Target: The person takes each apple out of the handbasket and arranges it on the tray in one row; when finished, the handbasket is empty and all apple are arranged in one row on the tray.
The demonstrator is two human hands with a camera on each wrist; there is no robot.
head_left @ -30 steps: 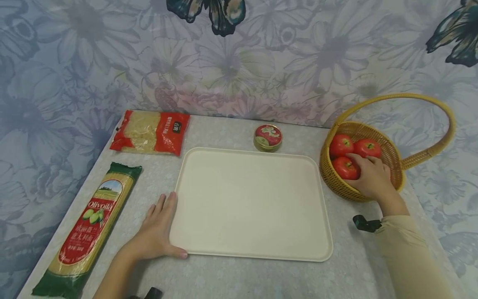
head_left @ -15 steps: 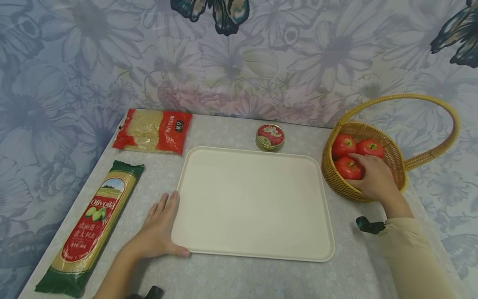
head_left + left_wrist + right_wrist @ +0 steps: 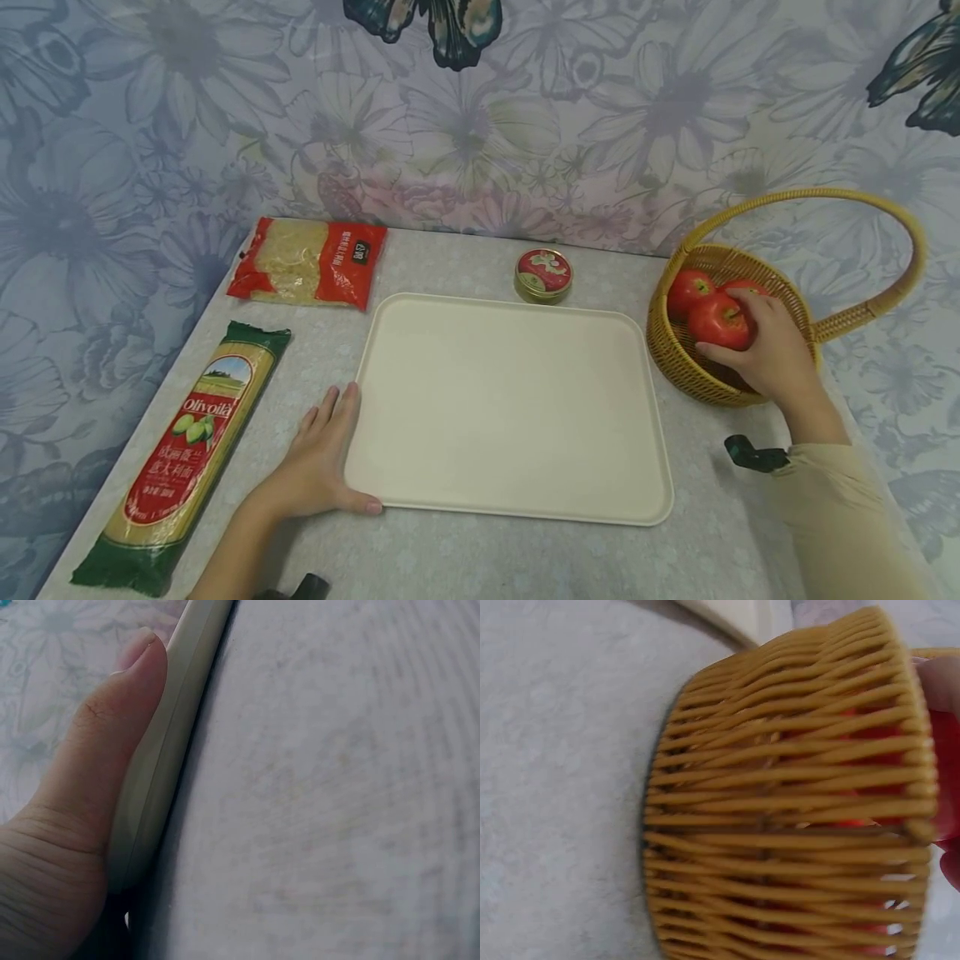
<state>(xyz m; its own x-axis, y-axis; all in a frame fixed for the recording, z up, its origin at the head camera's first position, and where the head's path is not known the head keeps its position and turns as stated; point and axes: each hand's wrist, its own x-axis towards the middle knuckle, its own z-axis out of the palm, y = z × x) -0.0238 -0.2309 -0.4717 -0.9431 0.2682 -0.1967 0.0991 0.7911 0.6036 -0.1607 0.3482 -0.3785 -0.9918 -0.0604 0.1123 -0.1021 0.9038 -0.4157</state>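
Observation:
In the head view my right hand (image 3: pixel 783 358) pinches a red apple (image 3: pixel 717 322) between thumb and fingers, over the mouth of a yellow wicker basket (image 3: pixel 686 375). Behind it a second apple (image 3: pixel 688 292) shows inside, and a third is partly covered by my fingers. The weave of the basket (image 3: pixel 780 776) fills most of the right wrist view, with red showing through it. My left hand (image 3: pixel 315 462) lies at the near left corner of a cream rectangular tray (image 3: pixel 510 408), fingers straight along its side. Its thumb (image 3: pixel 105 727) touches the tray's outer edge.
Left of the tray lies a long spaghetti packet (image 3: pixel 187 442) with green ends. A red-and-clear food packet (image 3: pixel 307 262) sits at the back left. Beyond the tray's far edge stands a small round tin (image 3: pixel 543 276). A patterned wall borders the table.
My right hand has raised the front apple from its place in the basket and shifted slightly right with it. The left hand stays at the tray's corner.

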